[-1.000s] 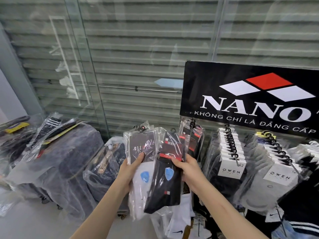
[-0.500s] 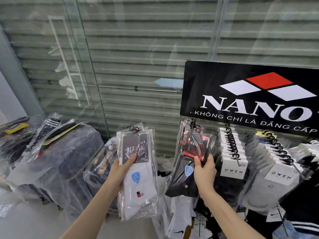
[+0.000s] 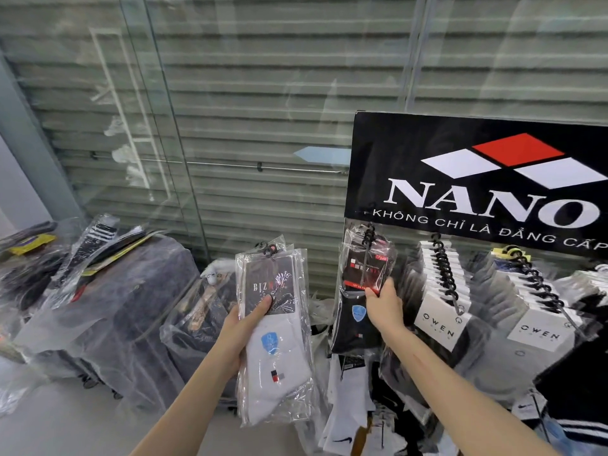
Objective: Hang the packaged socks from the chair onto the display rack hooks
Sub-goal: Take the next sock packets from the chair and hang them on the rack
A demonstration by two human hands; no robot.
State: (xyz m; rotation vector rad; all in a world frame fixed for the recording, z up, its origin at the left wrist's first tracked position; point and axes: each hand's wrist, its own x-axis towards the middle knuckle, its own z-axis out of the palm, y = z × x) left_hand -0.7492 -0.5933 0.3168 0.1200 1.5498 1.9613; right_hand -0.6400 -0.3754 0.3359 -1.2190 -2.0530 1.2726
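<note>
- The right hand [image 3: 383, 304] pinches the black sock pack [image 3: 360, 274], which is upright with its hanger at the leftmost hook [image 3: 368, 232].
- The left hand [image 3: 243, 330] grips the white sock packs [image 3: 278, 360] upright, left of that hook; the right is nearer.

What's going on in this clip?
A person is stocking a sock display rack. The right hand pinches a pack of black socks at the leftmost hook; whether it is fully on is unclear. The left hand holds packaged white socks beside the rack, not yet hung.
</note>
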